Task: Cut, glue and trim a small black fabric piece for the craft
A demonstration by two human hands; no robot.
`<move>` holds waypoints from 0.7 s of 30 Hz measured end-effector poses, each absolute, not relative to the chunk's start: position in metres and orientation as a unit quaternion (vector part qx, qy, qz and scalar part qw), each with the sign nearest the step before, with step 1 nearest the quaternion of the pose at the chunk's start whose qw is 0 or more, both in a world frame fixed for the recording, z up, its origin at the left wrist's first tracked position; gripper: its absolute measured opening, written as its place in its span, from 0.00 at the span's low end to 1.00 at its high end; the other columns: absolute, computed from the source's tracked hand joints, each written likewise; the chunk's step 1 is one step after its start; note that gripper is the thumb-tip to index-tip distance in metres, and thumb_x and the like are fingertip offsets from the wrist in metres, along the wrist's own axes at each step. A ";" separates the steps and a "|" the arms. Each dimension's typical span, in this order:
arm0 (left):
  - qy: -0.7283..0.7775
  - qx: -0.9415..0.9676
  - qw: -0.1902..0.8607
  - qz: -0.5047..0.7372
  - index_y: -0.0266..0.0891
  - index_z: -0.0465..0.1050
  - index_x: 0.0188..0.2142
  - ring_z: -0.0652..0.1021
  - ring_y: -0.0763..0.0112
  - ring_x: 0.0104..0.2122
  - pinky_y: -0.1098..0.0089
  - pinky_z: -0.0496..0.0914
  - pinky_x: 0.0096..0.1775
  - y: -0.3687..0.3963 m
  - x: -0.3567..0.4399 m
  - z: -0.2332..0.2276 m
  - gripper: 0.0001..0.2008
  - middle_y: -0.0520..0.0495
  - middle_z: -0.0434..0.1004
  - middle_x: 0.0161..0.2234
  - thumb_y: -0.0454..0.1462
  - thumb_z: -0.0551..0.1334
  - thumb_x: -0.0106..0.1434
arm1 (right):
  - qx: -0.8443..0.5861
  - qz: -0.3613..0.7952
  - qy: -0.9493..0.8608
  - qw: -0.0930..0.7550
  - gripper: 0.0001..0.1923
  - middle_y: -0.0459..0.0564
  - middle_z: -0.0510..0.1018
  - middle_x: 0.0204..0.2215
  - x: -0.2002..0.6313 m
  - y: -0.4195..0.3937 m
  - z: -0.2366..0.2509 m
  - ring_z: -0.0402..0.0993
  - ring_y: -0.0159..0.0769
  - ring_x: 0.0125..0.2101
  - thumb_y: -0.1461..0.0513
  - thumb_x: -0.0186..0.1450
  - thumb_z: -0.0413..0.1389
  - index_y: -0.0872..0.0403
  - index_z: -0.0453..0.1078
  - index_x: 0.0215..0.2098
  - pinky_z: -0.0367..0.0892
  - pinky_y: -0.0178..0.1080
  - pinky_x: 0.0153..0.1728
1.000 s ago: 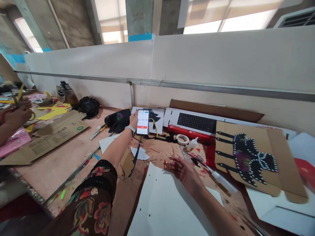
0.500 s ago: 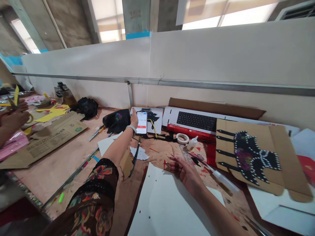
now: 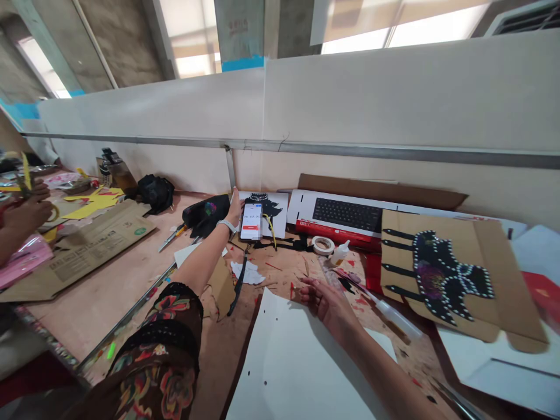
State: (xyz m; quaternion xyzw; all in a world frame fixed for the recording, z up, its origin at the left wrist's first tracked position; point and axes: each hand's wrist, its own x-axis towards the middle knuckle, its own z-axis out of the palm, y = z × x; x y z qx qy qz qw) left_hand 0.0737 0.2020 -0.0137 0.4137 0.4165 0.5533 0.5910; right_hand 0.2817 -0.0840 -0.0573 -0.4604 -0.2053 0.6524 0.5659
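Observation:
My left hand [image 3: 235,211] reaches to the back of the table, fingers stretched upward beside the left edge of a phone [image 3: 251,223]. The phone leans back slightly, with a timer on its screen. I cannot see whether the fingertips touch it. My right hand [image 3: 322,302] rests over the upper edge of a white sheet [image 3: 301,356] with small dark holes. Its fingers are curled, and what they hold, if anything, is too small to make out. A small red scrap [image 3: 293,290] shows by the fingertips.
To the right lies cardboard [image 3: 510,280] with a black, bead-edged cutout [image 3: 437,274]. A keyboard box [image 3: 345,216], tape roll [image 3: 323,245], glue bottle [image 3: 340,253] and clear tube [image 3: 400,321] are nearby. At left, a co-worker's hands [image 3: 30,207] are above a brown paper bag [image 3: 87,251].
My left hand has shifted slightly left, away from the phone. The phone leans back a little more, and its timer digits have changed. My right hand stays in place.

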 end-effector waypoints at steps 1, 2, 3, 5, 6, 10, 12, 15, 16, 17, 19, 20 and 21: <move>0.424 0.416 0.584 0.553 0.39 0.51 0.65 0.64 0.59 0.62 0.63 0.61 0.59 0.202 0.072 -0.013 0.37 0.38 0.68 0.58 0.59 0.46 0.66 | -0.462 0.652 -0.202 0.565 0.10 0.49 0.81 0.26 0.281 -0.084 -0.056 0.77 0.31 0.26 0.60 0.59 0.64 0.57 0.77 0.37 0.71 0.30 0.30; 0.431 0.420 0.578 0.552 0.40 0.51 0.65 0.63 0.59 0.62 0.62 0.60 0.60 0.201 0.070 -0.012 0.37 0.38 0.68 0.58 0.60 0.46 0.65 | -0.465 0.652 -0.198 0.565 0.09 0.50 0.81 0.26 0.281 -0.085 -0.054 0.77 0.31 0.26 0.60 0.60 0.63 0.57 0.77 0.37 0.71 0.30 0.30; 0.437 0.424 0.573 0.549 0.40 0.52 0.65 0.63 0.58 0.63 0.61 0.59 0.60 0.199 0.069 -0.011 0.38 0.38 0.68 0.58 0.60 0.46 0.64 | -0.467 0.653 -0.194 0.564 0.08 0.50 0.81 0.26 0.281 -0.085 -0.053 0.77 0.31 0.26 0.60 0.61 0.62 0.57 0.77 0.37 0.71 0.29 0.29; 0.446 0.434 0.562 0.545 0.40 0.54 0.64 0.62 0.56 0.63 0.59 0.60 0.59 0.195 0.067 -0.006 0.38 0.36 0.68 0.58 0.61 0.45 0.64 | -0.470 0.654 -0.190 0.562 0.08 0.50 0.81 0.26 0.280 -0.087 -0.050 0.77 0.31 0.25 0.60 0.62 0.61 0.58 0.77 0.36 0.71 0.30 0.29; 0.449 0.440 0.555 0.545 0.39 0.55 0.63 0.61 0.55 0.63 0.59 0.61 0.59 0.192 0.067 -0.002 0.38 0.36 0.67 0.59 0.61 0.44 0.64 | -0.468 0.654 -0.192 0.562 0.08 0.51 0.81 0.26 0.280 -0.088 -0.049 0.77 0.31 0.25 0.61 0.62 0.61 0.58 0.77 0.36 0.71 0.30 0.30; 0.453 0.481 0.528 0.533 0.35 0.62 0.57 0.65 0.53 0.61 0.61 0.65 0.55 0.166 0.068 0.011 0.34 0.32 0.68 0.58 0.58 0.45 0.66 | -0.455 0.657 -0.208 0.564 0.07 0.50 0.81 0.26 0.284 -0.096 -0.044 0.77 0.32 0.26 0.60 0.60 0.62 0.57 0.78 0.35 0.72 0.31 0.32; 0.444 0.517 0.525 0.509 0.34 0.67 0.52 0.69 0.52 0.58 0.60 0.66 0.53 0.143 0.070 0.013 0.31 0.32 0.71 0.55 0.57 0.47 0.67 | -0.459 0.655 -0.208 0.564 0.08 0.50 0.81 0.25 0.288 -0.105 -0.042 0.77 0.32 0.25 0.59 0.59 0.64 0.56 0.78 0.34 0.73 0.31 0.31; 0.415 0.585 0.523 0.460 0.39 0.72 0.48 0.66 0.52 0.60 0.58 0.64 0.56 0.091 0.071 0.008 0.25 0.37 0.73 0.55 0.55 0.52 0.66 | -0.470 0.648 -0.216 0.560 0.14 0.50 0.81 0.25 0.297 -0.125 -0.038 0.77 0.33 0.26 0.57 0.53 0.68 0.57 0.78 0.34 0.73 0.32 0.32; 0.404 0.607 0.524 0.439 0.40 0.72 0.48 0.65 0.52 0.61 0.56 0.62 0.58 0.070 0.071 0.006 0.24 0.39 0.72 0.56 0.55 0.52 0.66 | -0.474 0.645 -0.219 0.558 0.16 0.50 0.80 0.25 0.300 -0.133 -0.037 0.77 0.34 0.26 0.56 0.51 0.70 0.57 0.78 0.34 0.73 0.32 0.32; 0.392 0.631 0.527 0.414 0.41 0.73 0.49 0.65 0.52 0.61 0.55 0.61 0.58 0.047 0.070 0.003 0.25 0.40 0.71 0.57 0.55 0.52 0.65 | -0.480 0.642 -0.221 0.556 0.18 0.50 0.80 0.25 0.304 -0.142 -0.036 0.77 0.34 0.26 0.55 0.50 0.70 0.57 0.79 0.35 0.73 0.32 0.32; 0.361 0.680 0.530 0.355 0.42 0.74 0.49 0.66 0.53 0.61 0.55 0.58 0.61 0.002 0.066 0.000 0.25 0.41 0.70 0.58 0.55 0.56 0.63 | -0.495 0.633 -0.223 0.552 0.20 0.50 0.80 0.25 0.311 -0.158 -0.038 0.76 0.34 0.27 0.54 0.48 0.71 0.56 0.79 0.35 0.73 0.33 0.32; 0.344 0.703 0.531 0.325 0.42 0.74 0.50 0.66 0.54 0.60 0.55 0.57 0.62 -0.020 0.064 0.000 0.26 0.42 0.70 0.58 0.55 0.59 0.61 | -0.505 0.626 -0.224 0.550 0.20 0.49 0.80 0.25 0.315 -0.165 -0.040 0.76 0.34 0.27 0.53 0.47 0.71 0.56 0.79 0.34 0.73 0.33 0.33; 0.328 0.722 0.532 0.295 0.42 0.72 0.53 0.67 0.55 0.60 0.54 0.56 0.62 -0.041 0.062 0.000 0.28 0.42 0.69 0.59 0.55 0.61 0.60 | -0.515 0.619 -0.227 0.547 0.20 0.49 0.80 0.24 0.318 -0.172 -0.042 0.76 0.34 0.26 0.53 0.47 0.71 0.55 0.79 0.34 0.73 0.34 0.32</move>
